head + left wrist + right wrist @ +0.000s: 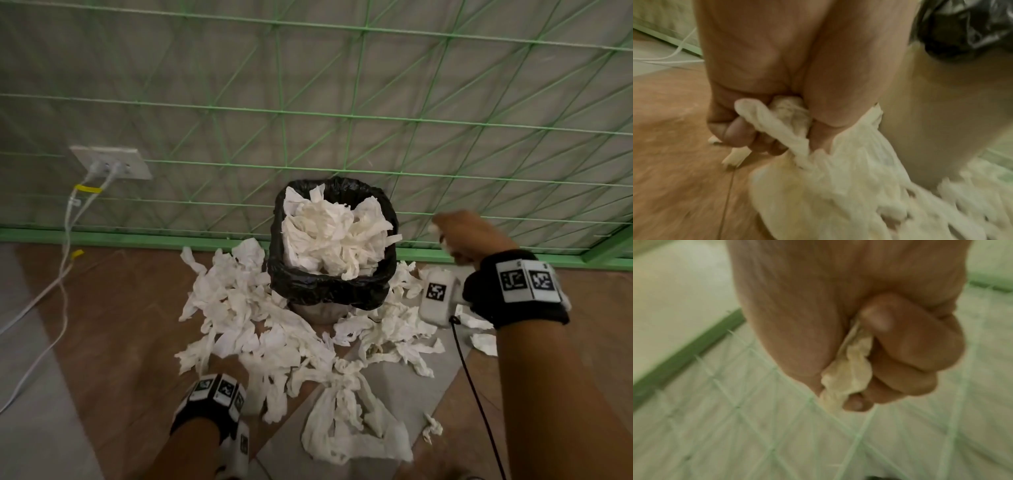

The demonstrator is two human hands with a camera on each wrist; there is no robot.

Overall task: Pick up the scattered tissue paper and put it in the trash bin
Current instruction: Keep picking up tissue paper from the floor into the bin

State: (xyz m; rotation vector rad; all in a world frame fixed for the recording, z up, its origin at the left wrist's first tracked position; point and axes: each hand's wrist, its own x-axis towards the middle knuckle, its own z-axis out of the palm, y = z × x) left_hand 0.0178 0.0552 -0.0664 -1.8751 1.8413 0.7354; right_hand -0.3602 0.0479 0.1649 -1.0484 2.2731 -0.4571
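A trash bin (pixel 329 287) lined with a black bag stands against the wall, heaped with white tissue (pixel 334 236). Scattered tissue paper (pixel 246 308) lies on the floor all around its base. My left hand (pixel 226 366) is down in the pile at the front left; in the left wrist view my left hand (pixel 764 129) grips a bunch of tissue (pixel 789 123) with curled fingers. My right hand (pixel 462 236) is raised just right of the bin's rim, clenched round a small wad of tissue (pixel 849 373).
White cables (pixel 65 257) hang from a wall socket (pixel 109 162) at the left and trail over the floor. A green grid netting (pixel 376 120) covers the wall behind the bin. A black cord (pixel 476 394) hangs from my right wrist.
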